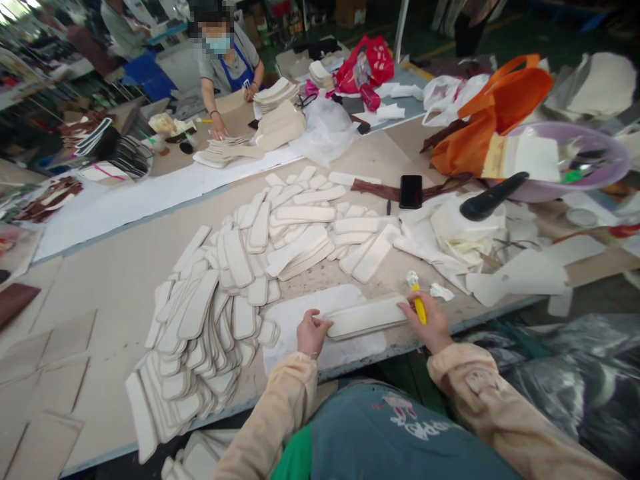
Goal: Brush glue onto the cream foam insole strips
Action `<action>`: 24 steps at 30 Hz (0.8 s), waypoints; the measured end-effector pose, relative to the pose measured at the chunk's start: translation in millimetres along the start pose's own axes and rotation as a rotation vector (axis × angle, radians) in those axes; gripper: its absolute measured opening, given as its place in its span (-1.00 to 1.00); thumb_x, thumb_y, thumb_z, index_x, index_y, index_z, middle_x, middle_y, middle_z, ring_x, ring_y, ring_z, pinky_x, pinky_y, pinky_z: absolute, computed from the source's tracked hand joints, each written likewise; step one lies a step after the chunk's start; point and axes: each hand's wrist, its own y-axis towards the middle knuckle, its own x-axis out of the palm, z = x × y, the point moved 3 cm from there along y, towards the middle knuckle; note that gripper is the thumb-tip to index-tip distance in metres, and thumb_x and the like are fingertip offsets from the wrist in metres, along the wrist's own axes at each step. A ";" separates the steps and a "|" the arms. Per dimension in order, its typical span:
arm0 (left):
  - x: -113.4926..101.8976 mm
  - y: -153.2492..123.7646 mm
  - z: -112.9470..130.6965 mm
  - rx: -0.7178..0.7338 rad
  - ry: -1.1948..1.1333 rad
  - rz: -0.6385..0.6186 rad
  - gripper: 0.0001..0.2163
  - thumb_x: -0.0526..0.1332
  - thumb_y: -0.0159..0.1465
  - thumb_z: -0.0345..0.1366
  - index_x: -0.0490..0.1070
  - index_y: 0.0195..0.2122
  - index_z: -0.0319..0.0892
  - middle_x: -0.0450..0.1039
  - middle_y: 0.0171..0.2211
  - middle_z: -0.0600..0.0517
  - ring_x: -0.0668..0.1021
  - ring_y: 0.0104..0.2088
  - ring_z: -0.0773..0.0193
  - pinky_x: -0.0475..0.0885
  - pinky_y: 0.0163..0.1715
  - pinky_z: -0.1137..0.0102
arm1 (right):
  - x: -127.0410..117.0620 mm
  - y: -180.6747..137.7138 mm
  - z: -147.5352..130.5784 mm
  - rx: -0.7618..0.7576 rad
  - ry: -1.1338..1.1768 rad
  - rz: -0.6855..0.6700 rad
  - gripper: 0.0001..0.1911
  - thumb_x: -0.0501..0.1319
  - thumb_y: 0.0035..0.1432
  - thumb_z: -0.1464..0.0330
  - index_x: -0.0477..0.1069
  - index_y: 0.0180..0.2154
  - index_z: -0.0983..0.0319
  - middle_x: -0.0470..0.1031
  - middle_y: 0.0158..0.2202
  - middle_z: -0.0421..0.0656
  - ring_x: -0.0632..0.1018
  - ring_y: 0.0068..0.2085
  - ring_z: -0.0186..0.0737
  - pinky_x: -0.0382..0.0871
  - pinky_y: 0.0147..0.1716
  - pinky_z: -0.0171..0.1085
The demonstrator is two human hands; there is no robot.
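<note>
Close to the table's front edge lies a short stack of long off-white strips (367, 319) with rounded ends, on a white sheet (345, 294). The thumb and fingers of my left hand (313, 333) pinch the stack's left end. My right hand (431, 321) grips a small brush (420, 309) with a yellow handle, its white-smeared tip pointing away from me. That hand's fingertips also touch the right end of the strips. Just right of the brush sits a crumpled white scrap (441, 291). Heaps of similar strips (197, 310) spread to the left and beyond.
A white container (467, 223) with a black handle on top stands at the right. Behind it are a phone (411, 191), an orange bag (495, 117) and a purple basin (595, 160). Across the table, a masked co-worker (230, 73) handles stacked pieces (227, 152).
</note>
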 end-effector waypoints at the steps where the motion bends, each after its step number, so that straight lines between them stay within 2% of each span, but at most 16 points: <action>1: -0.1 0.6 0.7 -0.001 0.016 -0.005 -0.62 0.33 0.09 -0.26 0.35 -0.07 -0.19 0.49 -0.50 0.12 0.55 -0.40 0.27 0.34 -0.33 0.41 | 1.9 1.3 2.3 -0.004 -0.001 -0.010 -0.66 0.14 0.12 0.03 0.29 -0.29 0.16 0.45 -0.39 -0.16 0.52 -0.38 -0.13 0.40 -0.32 -0.15; 7: 2.4 4.0 -0.3 -0.002 0.095 -0.042 -0.61 0.32 0.12 -0.28 0.39 -0.02 -0.22 0.51 -0.47 0.09 0.56 -0.35 0.27 0.33 -0.29 0.41 | 10.8 6.6 14.0 -0.016 -0.066 -0.034 -0.67 0.14 0.13 0.03 0.29 -0.30 0.16 0.44 -0.41 -0.14 0.50 -0.41 -0.12 0.37 -0.37 -0.16; 13: 3.9 6.8 -1.1 0.015 0.139 -0.066 -0.73 0.30 0.14 -0.26 0.46 -0.13 -0.19 0.51 -0.49 0.10 0.54 -0.40 0.30 0.30 -0.34 0.44 | 11.7 7.4 10.7 -0.015 -0.082 -0.040 -0.68 0.14 0.12 0.04 0.30 -0.31 0.16 0.44 -0.45 -0.16 0.49 -0.43 -0.14 0.36 -0.38 -0.17; 24: 0.5 7.3 4.9 0.020 0.154 -0.049 -0.80 0.30 0.13 -0.24 0.44 -0.22 -0.15 0.47 -0.53 0.14 0.53 -0.43 0.30 0.28 -0.39 0.45 | 14.6 8.5 15.3 0.000 -0.107 -0.069 -0.77 0.11 0.16 0.12 0.27 -0.29 0.14 0.45 -0.42 -0.15 0.53 -0.38 -0.10 0.38 -0.34 -0.15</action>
